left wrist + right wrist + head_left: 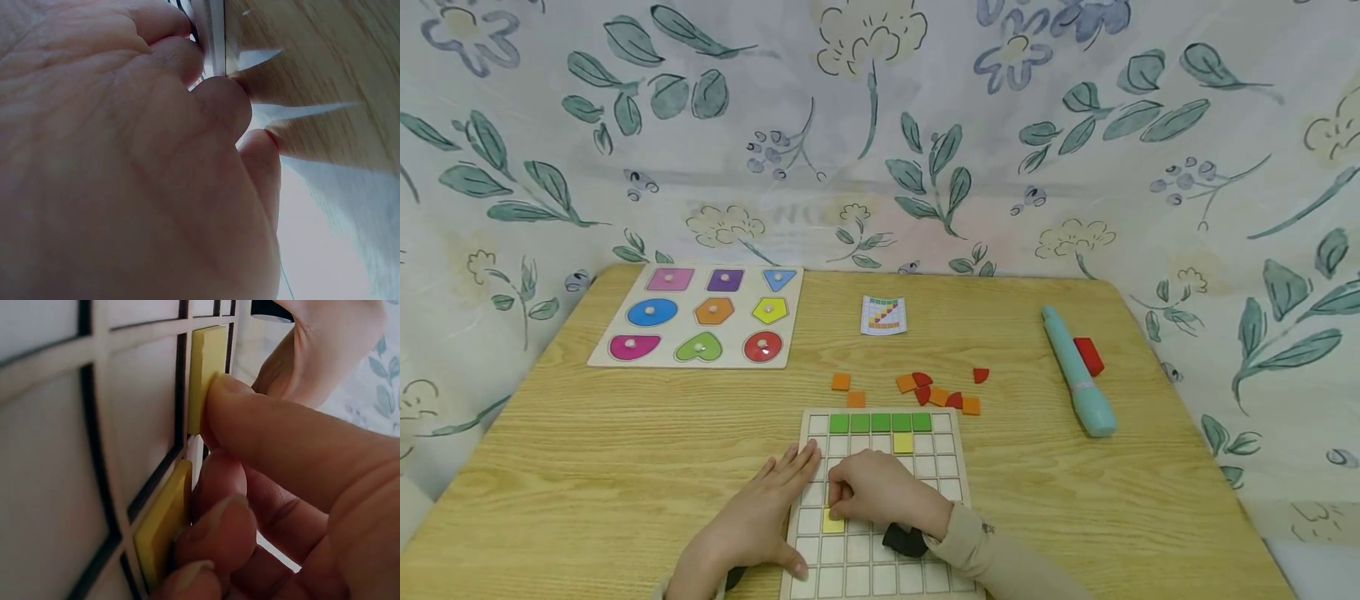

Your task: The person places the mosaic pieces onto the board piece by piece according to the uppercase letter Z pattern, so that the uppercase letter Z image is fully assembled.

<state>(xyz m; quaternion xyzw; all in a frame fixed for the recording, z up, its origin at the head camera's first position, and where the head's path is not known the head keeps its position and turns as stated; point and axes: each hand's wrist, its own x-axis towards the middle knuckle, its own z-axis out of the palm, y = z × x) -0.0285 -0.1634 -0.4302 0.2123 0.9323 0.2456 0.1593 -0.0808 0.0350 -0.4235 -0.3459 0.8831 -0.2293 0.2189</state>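
Note:
My left hand (760,517) lies spread along the left edge of the gridded wooden board (958,467), its fingertips and thumb on the board. In the left wrist view its palm fills most of the picture beside the board's edge. My right hand (883,487) is over the middle of the board, fingers curled. Its thumb and forefinger are at a yellow square tile (207,362) in a cell. Another yellow tile (167,522) lies by the lower fingers. Green square tiles (880,423) line the top row, with a yellow tile (902,442) below them.
Orange squares (841,382) and red quarter-circles (981,375) lie scattered behind the board. A small pattern card (883,315) stands farther back. A knobbed shape puzzle (647,333) is at back left. To the right lie a turquoise mallet-like object (1078,375) and a red block (1090,356).

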